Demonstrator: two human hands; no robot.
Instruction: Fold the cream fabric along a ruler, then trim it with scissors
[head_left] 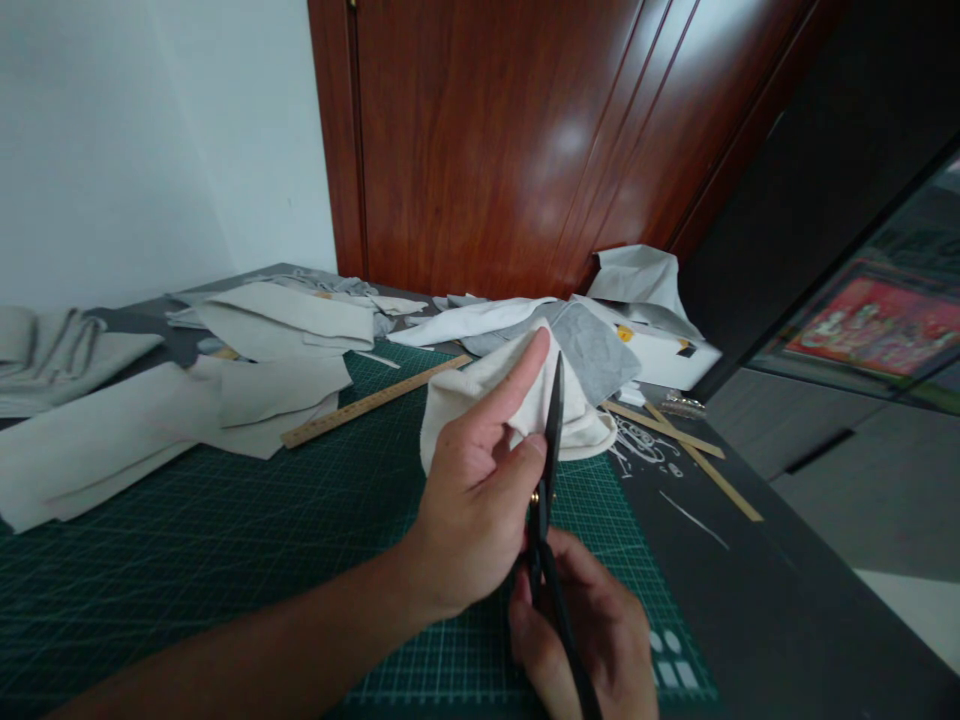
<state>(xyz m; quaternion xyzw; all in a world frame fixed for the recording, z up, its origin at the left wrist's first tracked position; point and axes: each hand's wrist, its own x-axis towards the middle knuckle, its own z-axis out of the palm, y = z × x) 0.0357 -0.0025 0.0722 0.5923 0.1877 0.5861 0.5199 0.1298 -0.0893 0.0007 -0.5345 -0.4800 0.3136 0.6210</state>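
A folded piece of off-white cloth (457, 400) is held up over the green cutting mat (330, 540). My left hand (472, 490) grips this cloth, its index finger stretched along the fabric and its thumb near the scissor blades. Black scissors (553, 430) point away from me, with their blades close together against the right part of the cloth. My right hand (585, 630) is wrapped around the scissors' handles, which partly hide its fingers. Whether the blades are cutting through the fabric I cannot tell.
A wooden ruler (367, 402) lies across the mat's far part. Off-white fabric pieces (112, 420) spread at the left, with grey cloth (596, 350) behind the hands. On the right are wooden strips (705, 465), thin white scraps (645, 440) and a white box (667, 360).
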